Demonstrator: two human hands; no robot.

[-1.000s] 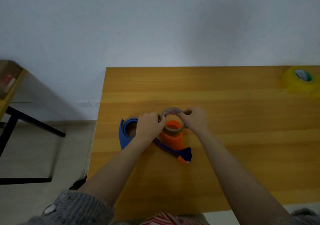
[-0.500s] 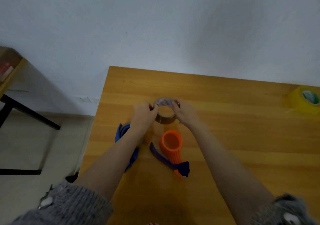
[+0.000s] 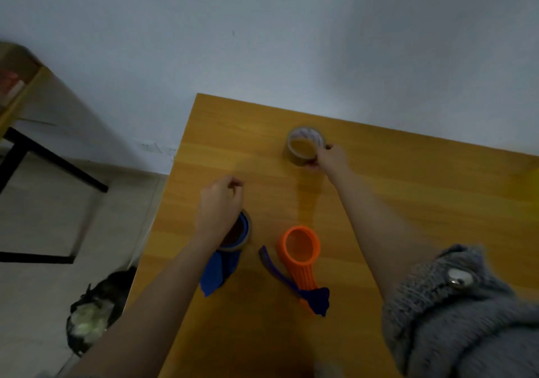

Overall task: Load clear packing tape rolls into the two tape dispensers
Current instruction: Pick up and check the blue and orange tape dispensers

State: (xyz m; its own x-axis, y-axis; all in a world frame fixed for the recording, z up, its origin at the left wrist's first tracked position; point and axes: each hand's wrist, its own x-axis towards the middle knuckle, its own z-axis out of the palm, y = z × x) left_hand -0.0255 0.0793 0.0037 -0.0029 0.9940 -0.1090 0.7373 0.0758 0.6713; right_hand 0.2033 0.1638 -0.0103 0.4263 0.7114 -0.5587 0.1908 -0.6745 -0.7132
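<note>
Blue dispenser (image 3: 218,272) looks loaded, orange dispenser (image 3: 302,275) still empty. Right hand (image 3: 329,159) grips the roll (image 3: 294,159); left hand (image 3: 218,202) is curled, hold unclear.

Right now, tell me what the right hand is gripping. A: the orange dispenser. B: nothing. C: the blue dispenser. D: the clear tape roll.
D: the right hand has its fingers round the clear tape roll, beyond the orange dispenser, whose ring is empty.
</note>
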